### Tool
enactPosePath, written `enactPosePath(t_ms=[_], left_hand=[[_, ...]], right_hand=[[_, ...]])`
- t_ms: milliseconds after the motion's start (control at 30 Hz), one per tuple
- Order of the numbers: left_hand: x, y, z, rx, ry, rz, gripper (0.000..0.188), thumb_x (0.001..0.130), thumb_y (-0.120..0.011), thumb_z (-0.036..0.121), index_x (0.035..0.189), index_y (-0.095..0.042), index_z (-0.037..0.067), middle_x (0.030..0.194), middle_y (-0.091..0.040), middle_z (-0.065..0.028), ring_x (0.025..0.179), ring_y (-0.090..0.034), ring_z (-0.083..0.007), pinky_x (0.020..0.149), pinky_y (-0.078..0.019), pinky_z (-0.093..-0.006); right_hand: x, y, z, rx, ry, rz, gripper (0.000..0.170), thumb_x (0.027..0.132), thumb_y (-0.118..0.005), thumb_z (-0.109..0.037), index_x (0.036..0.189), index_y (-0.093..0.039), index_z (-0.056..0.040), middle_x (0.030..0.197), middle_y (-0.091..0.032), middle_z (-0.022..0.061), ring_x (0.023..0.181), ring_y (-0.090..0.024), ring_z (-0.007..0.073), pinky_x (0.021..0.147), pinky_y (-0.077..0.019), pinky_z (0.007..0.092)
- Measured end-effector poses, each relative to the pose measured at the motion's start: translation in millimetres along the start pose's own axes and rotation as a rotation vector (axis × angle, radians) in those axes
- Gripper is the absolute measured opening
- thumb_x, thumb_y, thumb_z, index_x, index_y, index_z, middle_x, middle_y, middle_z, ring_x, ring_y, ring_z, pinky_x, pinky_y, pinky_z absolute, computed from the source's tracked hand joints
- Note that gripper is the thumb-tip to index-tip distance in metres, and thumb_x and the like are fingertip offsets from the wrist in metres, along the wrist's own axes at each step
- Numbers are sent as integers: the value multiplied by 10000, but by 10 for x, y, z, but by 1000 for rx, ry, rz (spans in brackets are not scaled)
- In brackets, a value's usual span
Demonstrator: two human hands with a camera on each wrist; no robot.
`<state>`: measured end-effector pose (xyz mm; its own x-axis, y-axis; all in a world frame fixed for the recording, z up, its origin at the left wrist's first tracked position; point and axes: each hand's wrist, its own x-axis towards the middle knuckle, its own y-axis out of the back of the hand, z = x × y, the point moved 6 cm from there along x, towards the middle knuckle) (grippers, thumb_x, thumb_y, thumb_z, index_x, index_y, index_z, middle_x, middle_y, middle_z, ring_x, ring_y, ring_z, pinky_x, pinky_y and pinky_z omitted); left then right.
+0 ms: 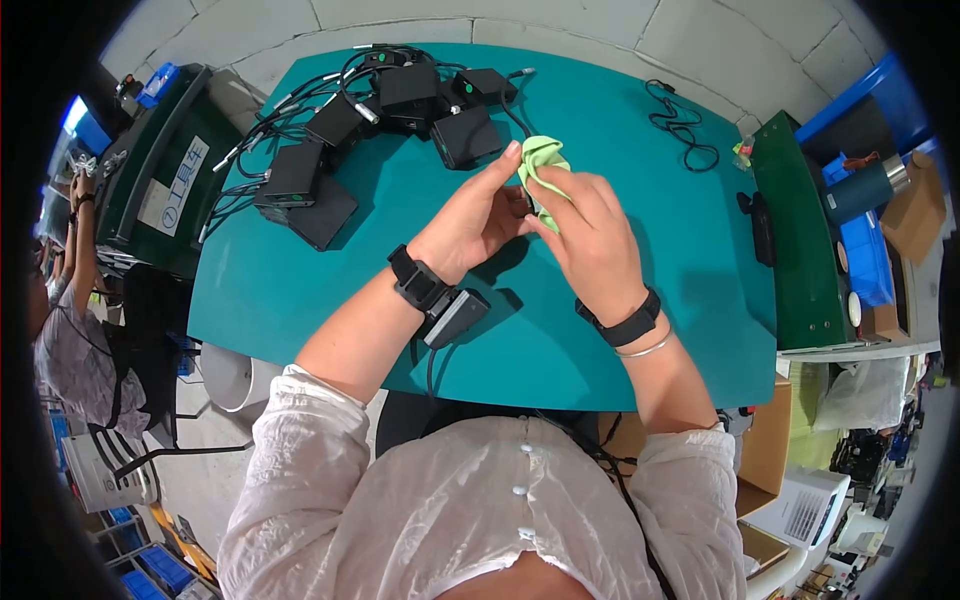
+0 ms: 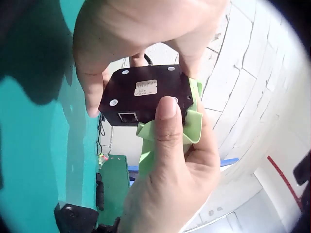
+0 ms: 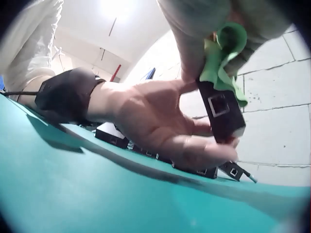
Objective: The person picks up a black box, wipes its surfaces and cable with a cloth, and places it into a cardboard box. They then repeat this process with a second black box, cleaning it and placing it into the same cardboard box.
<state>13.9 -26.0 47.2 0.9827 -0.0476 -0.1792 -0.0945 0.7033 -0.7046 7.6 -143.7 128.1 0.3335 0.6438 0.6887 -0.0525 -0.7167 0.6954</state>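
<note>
A small black box point(image 2: 131, 92) with a square port, a white label and pale round spots on its face is held up above the green table. My left hand point(image 1: 470, 220) grips it by its edges between thumb and fingers. On the other side, my right hand point(image 1: 598, 235) pinches a light green cloth point(image 1: 545, 165) around the box, its thumb on the labelled face in the left wrist view. Cloth and hands hide most of the box in the head view; the port point(image 3: 218, 105) shows in the right wrist view.
Several black boxes point(image 1: 408, 88) with cables lie at the back left of the green table point(image 1: 690, 255). A coiled black cable point(image 1: 683, 125) is at the back right. A green crate with a bottle point(image 1: 865, 190) and blue bins stands to the right.
</note>
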Motion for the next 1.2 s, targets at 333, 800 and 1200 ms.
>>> enactPosePath(t_ms=[333, 800, 1200], left_hand=[[-7, -80, 215, -531, -73, -315, 587, 960, -431, 482, 1293, -462, -1, 1298, -527, -164, 1240, -483, -352, 1027, -424, -501], [-73, -71, 36, -403, -39, -300, 663, 1003, -278, 481, 1347, -368, -78, 1320, -453, -298, 1209, -493, -418, 1020, -448, -473], [19, -47, 158, -764, -7, -297, 522, 1012, -244, 304, 1298, -374, -112, 1315, -407, -348, 1214, -460, -466, 1034, -416, -562]], right_hand=[[-62, 290, 234, -115, 37, 173, 294, 744, -650, -3, 1036, -664, -26, 1119, -626, 62, 946, -599, 255, 792, -522, 351], [16, -143, -314, -207, 200, 16, 355, 736, -607, -48, 1085, -671, -67, 1228, -601, -40, 1081, -549, 185, 842, -524, 307], [-234, 91, 635, 481, -622, 181, 339, 881, -527, 8, 1199, -624, -62, 1227, -594, 131, 1088, -572, 267, 896, -468, 315]])
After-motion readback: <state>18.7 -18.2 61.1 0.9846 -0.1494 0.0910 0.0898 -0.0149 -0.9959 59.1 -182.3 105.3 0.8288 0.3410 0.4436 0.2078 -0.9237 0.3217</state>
